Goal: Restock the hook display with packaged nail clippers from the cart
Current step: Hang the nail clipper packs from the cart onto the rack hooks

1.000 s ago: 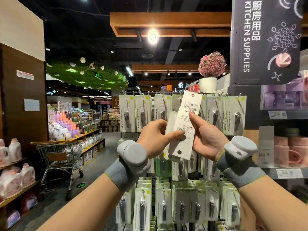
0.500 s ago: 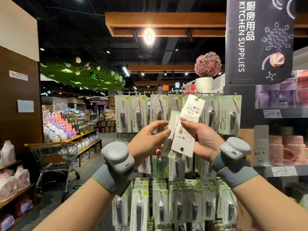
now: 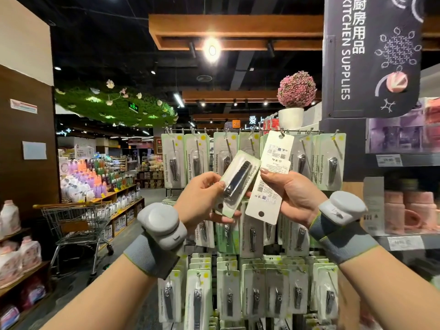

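My left hand point(image 3: 202, 198) pinching a tilted clipper pack point(image 3: 238, 182) face-up, my right hand point(image 3: 295, 198) gripping an inverted pack point(image 3: 266, 194) back-side out, both before the hook display point(image 3: 250, 148), cart point(image 3: 76, 222) far left.

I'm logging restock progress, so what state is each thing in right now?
Left hand: grips one pack.
Front-facing pack: tilted, off the hooks.
Right hand: holds back-facing packs.
Back-facing packs: fanned; one hang hole up, one down.
Top hook row: hung with packs.
Shopping cart: parked in the aisle; contents unclear.
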A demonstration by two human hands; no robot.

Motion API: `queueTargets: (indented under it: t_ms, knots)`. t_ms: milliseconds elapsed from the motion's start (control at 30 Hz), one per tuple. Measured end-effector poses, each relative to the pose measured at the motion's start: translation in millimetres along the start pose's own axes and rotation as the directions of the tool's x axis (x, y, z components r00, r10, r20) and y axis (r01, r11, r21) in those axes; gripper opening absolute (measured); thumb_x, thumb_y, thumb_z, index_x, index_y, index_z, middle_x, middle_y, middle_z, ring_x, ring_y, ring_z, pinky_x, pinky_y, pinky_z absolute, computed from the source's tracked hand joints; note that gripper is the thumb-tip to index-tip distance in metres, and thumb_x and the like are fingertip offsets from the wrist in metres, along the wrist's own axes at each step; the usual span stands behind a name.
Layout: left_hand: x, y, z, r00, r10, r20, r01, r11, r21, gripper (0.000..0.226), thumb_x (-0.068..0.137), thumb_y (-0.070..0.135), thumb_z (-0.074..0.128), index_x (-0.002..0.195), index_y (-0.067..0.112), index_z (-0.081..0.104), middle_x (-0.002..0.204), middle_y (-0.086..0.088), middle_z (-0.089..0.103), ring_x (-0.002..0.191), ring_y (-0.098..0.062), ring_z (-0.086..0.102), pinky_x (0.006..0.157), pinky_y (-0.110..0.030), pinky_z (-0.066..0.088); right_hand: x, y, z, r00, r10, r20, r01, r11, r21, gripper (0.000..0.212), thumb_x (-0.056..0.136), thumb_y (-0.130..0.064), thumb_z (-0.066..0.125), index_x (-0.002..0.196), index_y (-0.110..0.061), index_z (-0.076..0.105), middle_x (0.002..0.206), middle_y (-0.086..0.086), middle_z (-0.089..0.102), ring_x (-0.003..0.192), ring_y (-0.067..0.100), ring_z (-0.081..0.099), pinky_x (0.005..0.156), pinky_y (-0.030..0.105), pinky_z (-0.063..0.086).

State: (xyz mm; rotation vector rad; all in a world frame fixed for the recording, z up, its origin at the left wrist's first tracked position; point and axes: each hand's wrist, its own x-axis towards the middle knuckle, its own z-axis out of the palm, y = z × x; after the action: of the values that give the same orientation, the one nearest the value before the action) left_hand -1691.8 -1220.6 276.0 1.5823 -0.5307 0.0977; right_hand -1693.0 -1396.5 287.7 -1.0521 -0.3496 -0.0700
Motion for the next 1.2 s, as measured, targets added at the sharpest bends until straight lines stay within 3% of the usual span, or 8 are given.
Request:
queueTargets:
  t_ms: [267,400,500,733,867,933,1067,1200]
  knots:
    - [1,4,-19,0.994,0.046,-0.099,-0.048,0.999,-0.015,0.016,0.095,0.008,0.048,0.098,0.001,0.063,0.067,-0.003,0.066,0.043,-0.014,0.057,0.039,-0.021,0.041,-7,-5,-4,0.999,-0.004,-0.032,0.002,0.999,-0.053,0.015,0.089,0.009,0.049,0.103,0.007,0.053,0.083,0.022,0.067,0.06,0.023,0.069,0.05,0.031,0.057]
    - [4,9,-27,0.983,0.044,-0.178,-0.052,0.998,-0.038,0.01,0.091,0.01,0.055,0.094,0.005,0.064,0.089,-0.01,0.061,0.055,-0.015,0.055,0.038,-0.02,0.04,-11,-3,-5,0.995,-0.063,-0.074,0.047,0.98,-0.191,0.016,0.082,0.011,0.056,0.098,0.009,0.06,0.075,0.018,0.07,0.057,0.018,0.067,0.049,0.025,0.055]
    - [4,16,-33,0.98,0.077,-0.185,-0.08,0.997,-0.005,0.01,0.088,0.012,0.06,0.095,0.006,0.063,0.081,0.0,0.059,0.048,0.001,0.054,0.034,-0.014,0.038,-15,-5,-6,0.992,-0.111,-0.058,0.094,0.965,-0.246,0.021,0.08,0.012,0.06,0.101,0.015,0.06,0.084,0.022,0.07,0.057,0.019,0.067,0.048,0.022,0.053]
    - [-9,22,-41,0.98,0.041,0.195,-0.092,0.961,0.262,0.02,0.075,0.02,0.064,0.091,0.009,0.062,0.09,-0.019,0.058,0.042,-0.006,0.045,0.032,-0.016,0.036,-26,-3,0,0.995,-0.014,0.097,0.07,0.801,-0.595,0.027,0.076,0.006,0.069,0.103,0.007,0.064,0.082,0.009,0.074,0.066,0.017,0.068,0.056,0.023,0.055]
    - [-11,23,-35,0.961,0.014,0.276,-0.126,0.912,0.39,0.026,0.069,0.029,0.069,0.089,0.014,0.062,0.079,-0.008,0.064,0.065,-0.025,0.054,0.058,-0.03,0.045,-30,7,10,0.981,-0.003,0.194,0.158,0.589,-0.792,0.02,0.072,-0.002,0.076,0.085,-0.011,0.066,0.083,0.003,0.07,0.076,0.014,0.063,0.071,0.027,0.05]
    - [-12,24,-32,0.947,0.002,0.321,-0.136,0.908,0.395,0.027,0.067,0.032,0.073,0.085,0.015,0.062,0.084,-0.011,0.065,0.076,-0.029,0.056,0.072,-0.04,0.045,-31,13,12,0.977,0.017,0.214,0.158,0.618,-0.77,0.022,0.073,0.003,0.073,0.084,-0.013,0.063,0.08,-0.001,0.068,0.071,0.009,0.062,0.067,0.019,0.05]
    - [-15,27,-32,0.937,-0.013,0.349,-0.139,0.902,0.409,0.026,0.068,0.023,0.069,0.084,0.006,0.057,0.081,-0.012,0.06,0.065,-0.01,0.057,0.059,-0.016,0.049,-36,18,10,0.969,0.092,0.23,0.076,0.775,-0.628,0.018,0.076,0.007,0.066,0.091,-0.002,0.06,0.076,0.006,0.064,0.062,0.01,0.061,0.057,0.018,0.051]
    - [-16,28,-31,0.937,-0.019,0.349,-0.146,0.886,0.441,0.028,0.066,0.025,0.069,0.082,0.005,0.057,0.08,-0.012,0.061,0.07,-0.013,0.058,0.062,-0.015,0.049,-41,17,14,0.952,0.134,0.274,0.056,0.805,-0.591,0.018,0.072,0.006,0.066,0.088,0.001,0.06,0.069,0.009,0.062,0.056,0.014,0.059,0.051,0.022,0.051]
